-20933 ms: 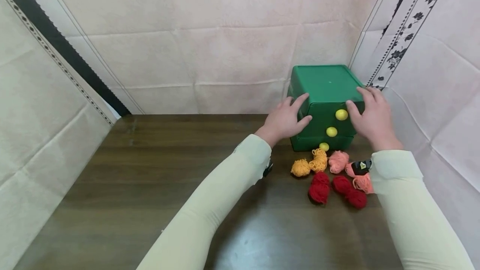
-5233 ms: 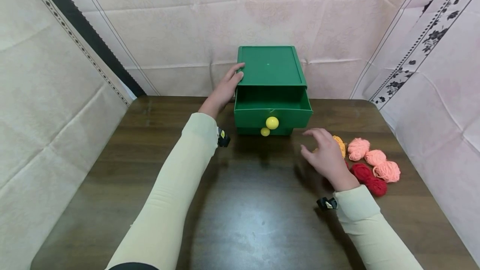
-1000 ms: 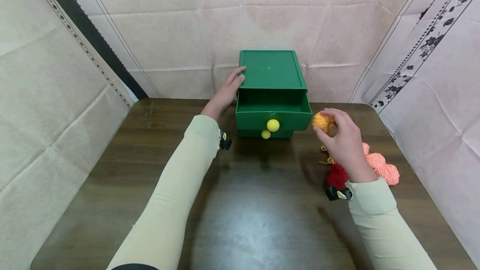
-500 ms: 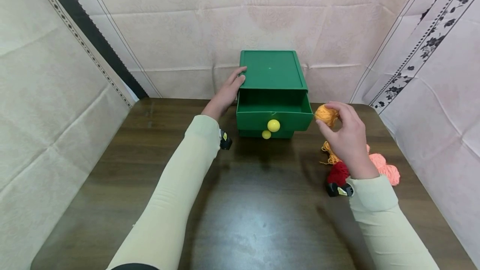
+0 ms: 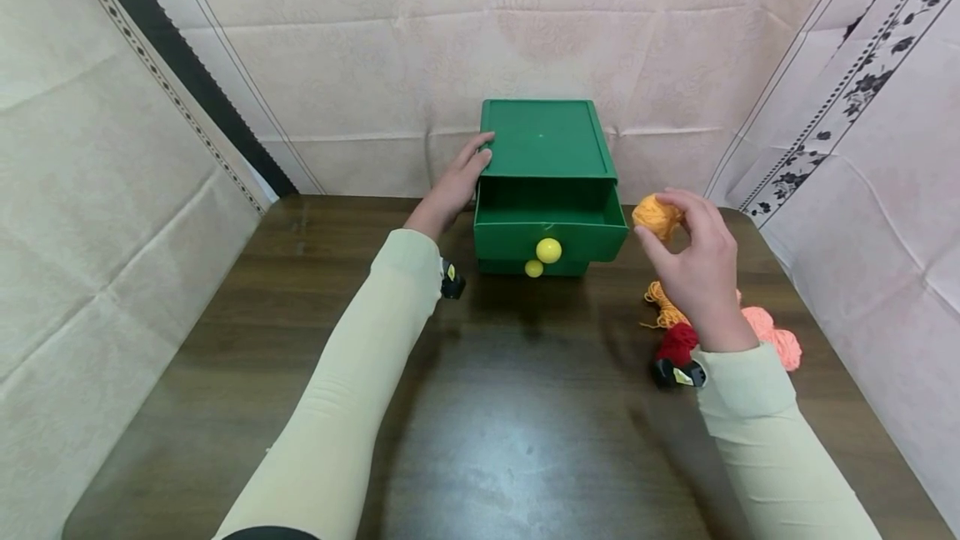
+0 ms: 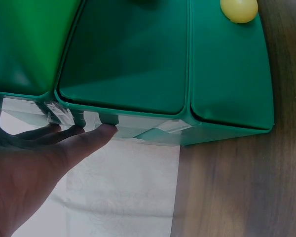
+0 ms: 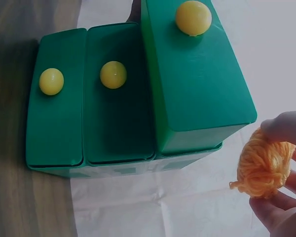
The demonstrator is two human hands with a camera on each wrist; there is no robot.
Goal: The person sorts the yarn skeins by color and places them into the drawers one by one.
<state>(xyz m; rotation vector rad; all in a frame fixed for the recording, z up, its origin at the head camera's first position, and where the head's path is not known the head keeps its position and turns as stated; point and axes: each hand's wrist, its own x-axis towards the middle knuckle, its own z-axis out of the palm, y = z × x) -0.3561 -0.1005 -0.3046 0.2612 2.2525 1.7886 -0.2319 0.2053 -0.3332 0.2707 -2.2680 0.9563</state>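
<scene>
A green drawer cabinet (image 5: 547, 136) with yellow round knobs stands against the back cloth, its top drawer (image 5: 510, 240) pulled out and bare inside. My left hand (image 5: 453, 186) rests along the cabinet's left side; in the left wrist view its fingers (image 6: 89, 143) lie fairly straight against the taped wall. Between thumb and fingertips my right hand (image 5: 697, 265) pinches an orange yarn ball (image 5: 657, 217), raised just right of the drawer. The right wrist view shows this yarn ball (image 7: 264, 165) apart from the drawer's side, with both lower drawers closed.
Below the right hand, an orange yarn bundle (image 5: 663, 307), a red yarn bundle (image 5: 677, 344) and pink yarn balls (image 5: 783, 348) lie on the dark wooden table (image 5: 480, 440), partly hidden by the wrist. Cloth walls (image 5: 337, 90) enclose the back and sides.
Since the oldest frame the cabinet has shifted left and its top drawer was opened. My right hand has taken the orange yarn ball and, over the last second, raised it slightly; the left stays put.
</scene>
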